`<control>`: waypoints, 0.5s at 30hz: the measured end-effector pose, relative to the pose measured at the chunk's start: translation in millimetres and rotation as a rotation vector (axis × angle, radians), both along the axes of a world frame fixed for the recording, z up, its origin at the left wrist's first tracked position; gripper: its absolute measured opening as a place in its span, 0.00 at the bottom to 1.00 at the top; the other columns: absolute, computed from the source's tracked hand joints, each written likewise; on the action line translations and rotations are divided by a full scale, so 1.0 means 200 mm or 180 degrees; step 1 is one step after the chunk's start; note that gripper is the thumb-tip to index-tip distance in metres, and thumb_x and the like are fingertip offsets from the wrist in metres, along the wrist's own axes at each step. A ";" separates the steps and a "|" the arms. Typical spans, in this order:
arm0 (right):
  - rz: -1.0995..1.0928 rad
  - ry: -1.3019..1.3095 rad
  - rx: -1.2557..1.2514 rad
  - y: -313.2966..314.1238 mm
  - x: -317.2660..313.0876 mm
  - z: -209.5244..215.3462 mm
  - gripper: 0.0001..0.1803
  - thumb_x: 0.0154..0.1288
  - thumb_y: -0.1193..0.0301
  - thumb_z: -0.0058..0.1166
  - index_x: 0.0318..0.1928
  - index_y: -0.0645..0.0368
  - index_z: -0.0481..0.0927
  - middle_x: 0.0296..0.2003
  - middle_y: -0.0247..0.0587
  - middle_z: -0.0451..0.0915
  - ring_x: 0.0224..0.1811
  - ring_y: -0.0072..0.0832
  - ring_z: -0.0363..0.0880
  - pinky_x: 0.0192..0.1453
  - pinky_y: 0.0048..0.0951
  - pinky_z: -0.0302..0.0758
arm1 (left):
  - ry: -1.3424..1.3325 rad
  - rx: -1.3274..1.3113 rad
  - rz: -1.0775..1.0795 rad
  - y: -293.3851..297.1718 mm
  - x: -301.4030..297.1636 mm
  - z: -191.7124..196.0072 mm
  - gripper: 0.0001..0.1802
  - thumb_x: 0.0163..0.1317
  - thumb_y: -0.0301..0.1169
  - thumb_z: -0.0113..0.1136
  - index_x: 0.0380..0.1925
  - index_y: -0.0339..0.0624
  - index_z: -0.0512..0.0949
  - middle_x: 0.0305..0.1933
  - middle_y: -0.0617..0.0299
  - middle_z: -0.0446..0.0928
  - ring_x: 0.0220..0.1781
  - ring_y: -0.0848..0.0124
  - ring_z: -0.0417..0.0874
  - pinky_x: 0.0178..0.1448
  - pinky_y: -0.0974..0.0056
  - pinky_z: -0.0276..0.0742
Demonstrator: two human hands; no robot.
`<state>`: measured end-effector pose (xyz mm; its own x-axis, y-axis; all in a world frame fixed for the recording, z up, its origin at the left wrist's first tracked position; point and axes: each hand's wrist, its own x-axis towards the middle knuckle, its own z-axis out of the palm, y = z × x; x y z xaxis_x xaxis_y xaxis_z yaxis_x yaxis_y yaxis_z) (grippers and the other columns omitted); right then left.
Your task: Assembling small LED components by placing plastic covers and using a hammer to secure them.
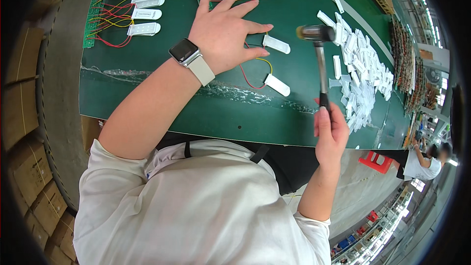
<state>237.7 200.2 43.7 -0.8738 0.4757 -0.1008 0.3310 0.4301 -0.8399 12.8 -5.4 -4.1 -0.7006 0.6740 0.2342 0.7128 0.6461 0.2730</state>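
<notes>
The right hand (331,135) grips the slim metal handle of a small hammer with a dark cylindrical head (316,33), its fingers (325,118) wrapped closed around the lower end of the handle. The handle stands nearly upright in the view, so the head hangs above the dark green counter (162,93), just right of the left hand and beside a heap of small white plastic housings (363,76). The right forearm rises from the lower edge, bent at the elbow, wrist cocked up toward the counter's near edge.

The left hand (223,34) lies palm down on the counter with its fingers (255,28) spread open, gripping nothing. A smartwatch with a pale strap (191,58) sits on its wrist, and the bare forearm runs back to a white short sleeve. Two white oblong plastic clips (276,44) lie at the fingertips; the upper one is just beside the index and middle fingertips, the lower one near the thumb side, and thin red and yellow wires (250,76) run from them under the hand.

Farther left, a green circuit board with red and yellow leads ending in a row of white clips (144,10) lies well apart from both hands. Brown cardboard boxes (19,113) stand at the far left.
</notes>
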 end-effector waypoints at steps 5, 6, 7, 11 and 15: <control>0.0183 0.0411 0.0490 -0.01 0.00 0.06 0.15 0.80 0.66 0.53 0.53 0.67 0.83 0.23 0.32 0.75 0.24 0.17 0.70 0.29 0.23 0.65 | -0.0021 0.0004 0.0018 0.00 0.00 0.00 0.29 0.56 0.63 0.70 0.59 0.80 0.84 0.78 0.68 0.70 0.82 0.58 0.62 0.84 0.32 0.43; 0.0187 0.0408 0.0495 -0.01 -0.01 0.03 0.15 0.80 0.66 0.53 0.53 0.67 0.83 0.23 0.32 0.75 0.24 0.17 0.70 0.29 0.23 0.65 | -0.0017 0.0020 0.0000 0.00 0.00 -0.01 0.29 0.56 0.63 0.70 0.59 0.80 0.84 0.78 0.68 0.70 0.82 0.58 0.62 0.84 0.32 0.43; 0.0310 0.0077 0.0814 -0.03 -0.02 0.00 0.15 0.80 0.66 0.53 0.53 0.67 0.83 0.23 0.37 0.76 0.24 0.22 0.72 0.30 0.25 0.68 | -0.0020 0.0025 0.0001 0.01 0.00 -0.01 0.29 0.56 0.63 0.70 0.59 0.80 0.84 0.78 0.68 0.70 0.82 0.58 0.62 0.84 0.32 0.43; 0.0330 -0.0388 0.1047 -0.06 -0.06 -0.02 0.14 0.79 0.67 0.54 0.53 0.67 0.82 0.25 0.45 0.78 0.24 0.31 0.75 0.33 0.31 0.73 | -0.0032 -0.0035 0.0026 0.01 0.00 0.00 0.29 0.56 0.63 0.70 0.59 0.79 0.84 0.77 0.68 0.70 0.82 0.58 0.62 0.84 0.32 0.44; 0.0243 0.0320 0.1049 -0.03 -0.02 0.02 0.15 0.80 0.67 0.53 0.55 0.65 0.82 0.25 0.34 0.75 0.24 0.18 0.69 0.30 0.24 0.65 | 0.0031 0.0018 0.0012 0.01 0.00 -0.01 0.29 0.56 0.63 0.70 0.59 0.79 0.84 0.77 0.68 0.70 0.82 0.58 0.62 0.84 0.32 0.45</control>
